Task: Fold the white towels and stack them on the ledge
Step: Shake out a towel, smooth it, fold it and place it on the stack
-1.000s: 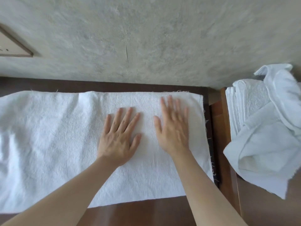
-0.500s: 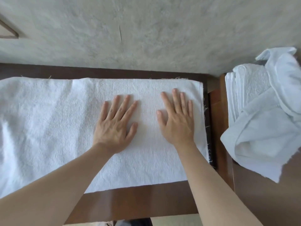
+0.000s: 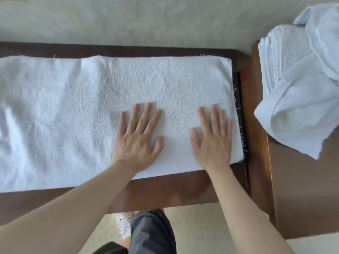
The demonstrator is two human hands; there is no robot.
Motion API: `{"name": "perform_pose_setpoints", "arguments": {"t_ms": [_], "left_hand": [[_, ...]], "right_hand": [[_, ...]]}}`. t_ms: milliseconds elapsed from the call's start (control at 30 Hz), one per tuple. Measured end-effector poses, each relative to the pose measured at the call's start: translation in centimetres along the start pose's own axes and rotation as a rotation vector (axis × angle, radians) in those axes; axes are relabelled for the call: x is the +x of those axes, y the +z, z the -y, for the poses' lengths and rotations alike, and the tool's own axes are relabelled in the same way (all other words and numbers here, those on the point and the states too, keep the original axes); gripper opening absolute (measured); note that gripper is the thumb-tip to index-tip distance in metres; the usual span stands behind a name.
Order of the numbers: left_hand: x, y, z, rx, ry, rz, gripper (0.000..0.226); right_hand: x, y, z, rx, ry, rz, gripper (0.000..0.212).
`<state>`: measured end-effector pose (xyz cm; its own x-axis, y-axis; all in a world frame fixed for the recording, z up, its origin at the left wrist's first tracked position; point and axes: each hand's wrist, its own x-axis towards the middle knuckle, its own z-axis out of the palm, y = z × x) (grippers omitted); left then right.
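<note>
Both the left hand (image 3: 136, 142) and right hand (image 3: 211, 142) lie flat and released on the towel (image 3: 73, 110); its rumpled left-of-frame half could fold crooked unless smoothed.

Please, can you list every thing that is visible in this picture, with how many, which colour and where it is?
towel: one, white, spread flat along the table
pile of towels: one, white, partly folded, on the ledge
table: one, dark brown wood, under the towel
ledge: one, brown wood, right of the table
wall: grey, behind the table
floor: pale, below the table edge
shoe: one, white, on the floor
left hand: flat on the towel
right hand: flat on the towel near its right end
</note>
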<state>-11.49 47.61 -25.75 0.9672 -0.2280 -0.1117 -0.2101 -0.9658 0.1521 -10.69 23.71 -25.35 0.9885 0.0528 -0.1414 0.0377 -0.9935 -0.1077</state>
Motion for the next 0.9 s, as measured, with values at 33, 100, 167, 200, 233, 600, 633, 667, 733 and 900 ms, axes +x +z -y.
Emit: {"name": "perform_pose_setpoints", "arguments": {"t_ms": [33, 100, 167, 200, 233, 600, 633, 667, 733, 900], "left_hand": [[0.1, 0.0, -0.1, -0.007, -0.001, 0.004, 0.074], [0.1, 0.3, -0.3, -0.008, -0.005, -0.013, 0.074], [0.0, 0.4, -0.4, 0.002, -0.019, -0.006, 0.074], [0.0, 0.3, -0.4, 0.003, -0.024, -0.002, 0.075], [0.1, 0.3, -0.4, 0.003, -0.028, -0.001, 0.074], [0.4, 0.4, -0.2, -0.019, -0.032, -0.020, 0.075], [0.4, 0.4, -0.2, -0.021, -0.031, -0.019, 0.075], [0.4, 0.3, -0.2, -0.021, -0.030, -0.020, 0.075], [0.3, 0.4, -0.2, -0.022, -0.028, -0.019, 0.075], [0.3, 0.4, -0.2, -0.034, -0.024, -0.014, 0.075]], "right_hand": [[-0.1, -0.2, -0.5, 0.008, 0.079, 0.001, 0.066], [-0.3, -0.5, 0.0, 0.030, 0.182, -0.029, 0.067], [-0.1, -0.6, 2.3, 0.059, 0.132, -0.056, 0.069], [0.0, -0.5, 3.7, 0.074, 0.053, -0.061, 0.069], [0.1, -0.4, 4.9, 0.081, -0.028, -0.057, 0.068], [0.2, -0.4, 0.3, 0.047, 0.231, -0.043, 0.068], [0.5, -0.4, 0.9, 0.083, 0.285, -0.066, 0.071], [0.7, -0.4, 1.8, 0.122, 0.300, -0.088, 0.072], [0.5, -0.1, 3.7, 0.130, 0.158, -0.079, 0.070], [-0.9, -0.1, 0.1, 0.019, 0.084, -0.016, 0.065]]}}
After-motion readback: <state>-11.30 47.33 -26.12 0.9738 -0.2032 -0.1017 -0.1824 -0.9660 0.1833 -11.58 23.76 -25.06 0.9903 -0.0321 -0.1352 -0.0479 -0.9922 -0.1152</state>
